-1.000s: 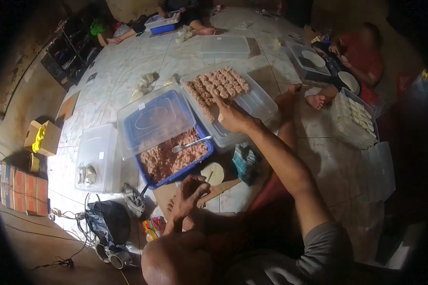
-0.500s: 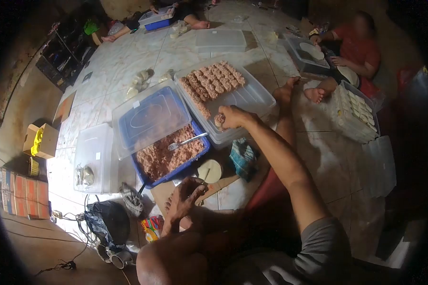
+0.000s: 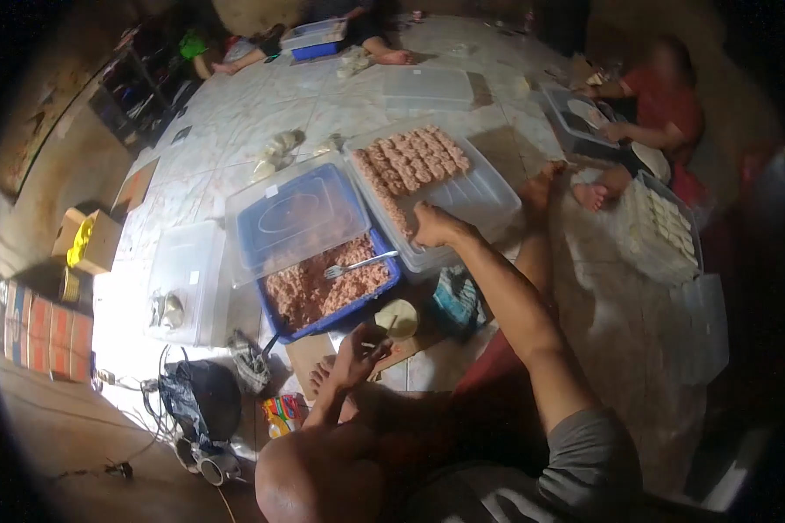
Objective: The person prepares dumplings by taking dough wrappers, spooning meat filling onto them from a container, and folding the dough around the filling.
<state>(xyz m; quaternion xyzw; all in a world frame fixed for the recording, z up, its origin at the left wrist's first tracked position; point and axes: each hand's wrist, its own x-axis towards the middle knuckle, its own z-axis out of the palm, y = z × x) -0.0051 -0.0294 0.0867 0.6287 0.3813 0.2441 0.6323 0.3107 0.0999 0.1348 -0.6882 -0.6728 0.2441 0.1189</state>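
My right hand [image 3: 438,227] reaches into the clear plastic tray [image 3: 488,196], fingers closed and pointing down at the near end of the left row. The meat dumpling in its fingers is mostly hidden against that row. Several rows of meat dumplings [image 3: 414,161] fill the far left part of the tray. My left hand [image 3: 356,356] is half curled around a thin stick [image 3: 396,323], whose tip lies over a stack of pale round wrappers [image 3: 401,315]. Beyond it, a blue tub [image 3: 327,329] holds minced meat filling [image 3: 305,292] with a fork [image 3: 358,265] lying on top.
A clear lid [image 3: 301,218] covers the tub's far part. A teal cloth [image 3: 459,298] lies right of the wrappers, a black bag [image 3: 202,401] at lower left. At right, a person in red [image 3: 667,109] sits beside a box of pale pieces [image 3: 663,227]. Another person sits far back.
My right hand has moved left with the meat dumpling, up against the end of the row. My left hand stays near the wrappers. The whole view has shifted slightly.
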